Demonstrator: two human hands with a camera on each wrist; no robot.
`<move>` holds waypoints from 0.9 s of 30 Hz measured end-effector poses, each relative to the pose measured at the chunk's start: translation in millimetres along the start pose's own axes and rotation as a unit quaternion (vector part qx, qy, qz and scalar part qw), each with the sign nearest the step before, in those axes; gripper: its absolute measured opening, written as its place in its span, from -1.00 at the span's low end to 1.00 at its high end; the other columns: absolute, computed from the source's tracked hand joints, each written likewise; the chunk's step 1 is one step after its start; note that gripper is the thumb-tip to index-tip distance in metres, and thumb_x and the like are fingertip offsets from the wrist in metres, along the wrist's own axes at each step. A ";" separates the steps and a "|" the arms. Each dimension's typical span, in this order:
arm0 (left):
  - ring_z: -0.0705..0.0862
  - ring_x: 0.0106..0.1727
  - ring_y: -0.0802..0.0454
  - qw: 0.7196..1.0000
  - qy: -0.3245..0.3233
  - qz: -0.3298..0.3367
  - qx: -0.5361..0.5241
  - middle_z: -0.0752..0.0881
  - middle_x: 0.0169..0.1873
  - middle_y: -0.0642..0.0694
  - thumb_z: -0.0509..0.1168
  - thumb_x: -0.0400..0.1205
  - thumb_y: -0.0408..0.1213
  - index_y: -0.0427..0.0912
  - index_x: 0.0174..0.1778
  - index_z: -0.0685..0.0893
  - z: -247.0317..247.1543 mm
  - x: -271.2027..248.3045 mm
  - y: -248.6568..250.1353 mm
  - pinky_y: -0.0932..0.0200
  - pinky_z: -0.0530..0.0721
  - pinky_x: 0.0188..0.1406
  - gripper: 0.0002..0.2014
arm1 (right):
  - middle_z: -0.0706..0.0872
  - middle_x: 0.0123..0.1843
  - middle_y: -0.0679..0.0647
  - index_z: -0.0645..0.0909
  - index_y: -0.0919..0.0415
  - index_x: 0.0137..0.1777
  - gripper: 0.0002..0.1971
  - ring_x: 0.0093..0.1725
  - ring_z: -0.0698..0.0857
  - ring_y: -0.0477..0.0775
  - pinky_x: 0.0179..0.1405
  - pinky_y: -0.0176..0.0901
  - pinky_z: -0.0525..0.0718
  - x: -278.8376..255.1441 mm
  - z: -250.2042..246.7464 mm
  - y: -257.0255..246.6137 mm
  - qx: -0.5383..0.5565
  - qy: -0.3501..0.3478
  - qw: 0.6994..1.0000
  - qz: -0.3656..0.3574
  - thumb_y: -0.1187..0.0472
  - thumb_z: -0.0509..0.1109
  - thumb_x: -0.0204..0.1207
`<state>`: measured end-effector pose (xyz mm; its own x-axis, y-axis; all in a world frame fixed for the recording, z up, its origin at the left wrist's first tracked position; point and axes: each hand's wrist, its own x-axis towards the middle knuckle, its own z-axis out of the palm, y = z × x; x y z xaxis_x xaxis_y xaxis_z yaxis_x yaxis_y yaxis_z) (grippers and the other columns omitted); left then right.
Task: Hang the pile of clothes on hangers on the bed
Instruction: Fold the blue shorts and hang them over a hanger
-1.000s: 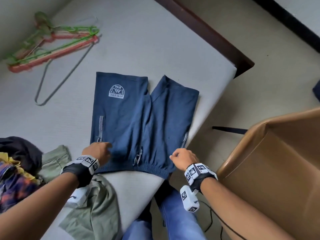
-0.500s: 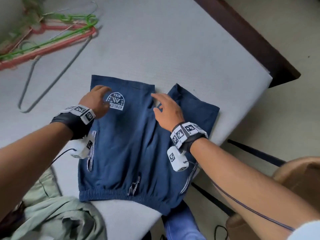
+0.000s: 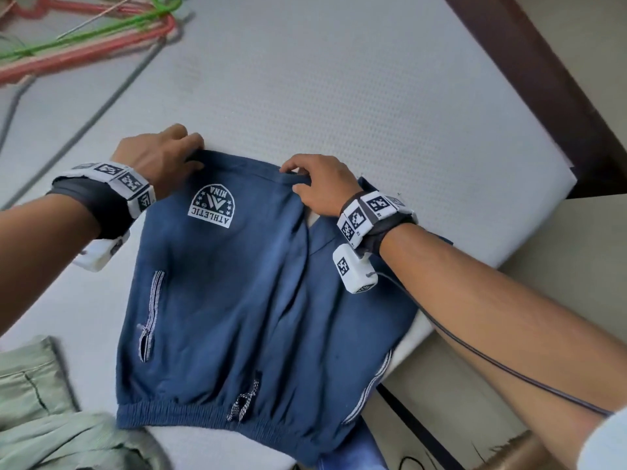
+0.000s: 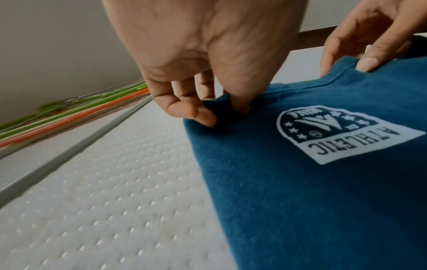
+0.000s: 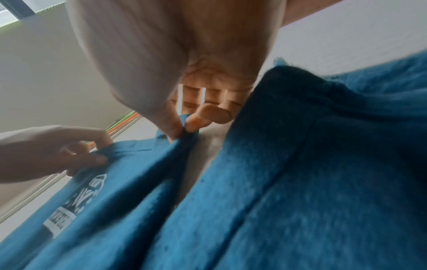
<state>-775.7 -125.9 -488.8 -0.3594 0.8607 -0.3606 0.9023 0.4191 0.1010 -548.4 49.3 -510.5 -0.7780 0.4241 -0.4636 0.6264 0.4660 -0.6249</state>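
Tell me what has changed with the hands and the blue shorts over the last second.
Both hands moved from the waistband end up to the far hem of the logo leg. The left hand now pinches its outer corner and the right hand its inner corner, lifting the hem slightly. The blue shorts stay spread on the bed; the hangers lie untouched.

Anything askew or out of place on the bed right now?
Minor. The blue shorts lie skewed, their waistband corner hanging off the mattress edge while the left hand and right hand pinch one leg hem. The hangers lie in a loose tangle at far left. No damage visible.
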 end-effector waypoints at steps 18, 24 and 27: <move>0.54 0.09 -0.40 0.995 0.069 0.064 -0.015 0.60 0.23 -0.27 0.36 0.52 -0.34 -0.20 0.30 0.61 -15.4 -4.8 84.7 -0.29 0.61 -0.11 -0.60 | 0.73 0.18 -0.03 0.73 0.03 0.27 -0.68 0.12 0.66 0.14 0.18 0.08 0.62 -92.9 -18.4 54.2 0.012 0.297 0.954 0.028 0.16 0.36 0.53; 0.55 0.17 -0.26 0.965 -0.041 0.224 -0.134 0.55 0.43 -0.10 0.32 0.57 -0.31 -0.06 0.39 0.60 -5.2 10.7 189.2 -0.24 0.61 0.15 -0.57 | 0.74 0.20 -0.18 0.68 -0.11 0.30 -0.56 0.18 0.65 0.11 0.26 0.12 0.57 -173.5 -24.3 116.0 -0.014 0.234 0.964 0.127 -0.12 0.36 0.42; 0.55 0.23 -0.20 0.945 -0.104 0.291 -0.105 0.55 0.44 -0.04 0.34 0.56 -0.27 -0.01 0.51 0.53 0.1 30.5 220.0 -0.13 0.61 0.20 -0.46 | 0.72 0.18 -0.24 0.65 -0.19 0.32 -0.57 0.20 0.63 0.02 0.29 -0.02 0.43 -177.9 -31.2 127.0 -0.056 0.186 0.971 0.136 -0.06 0.44 0.42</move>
<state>-588.1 -7.4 -477.6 0.2579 0.8964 -0.3604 0.8579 -0.0410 0.5122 -328.9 57.3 -487.8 -0.5238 0.7852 -0.3302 0.8244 0.3698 -0.4285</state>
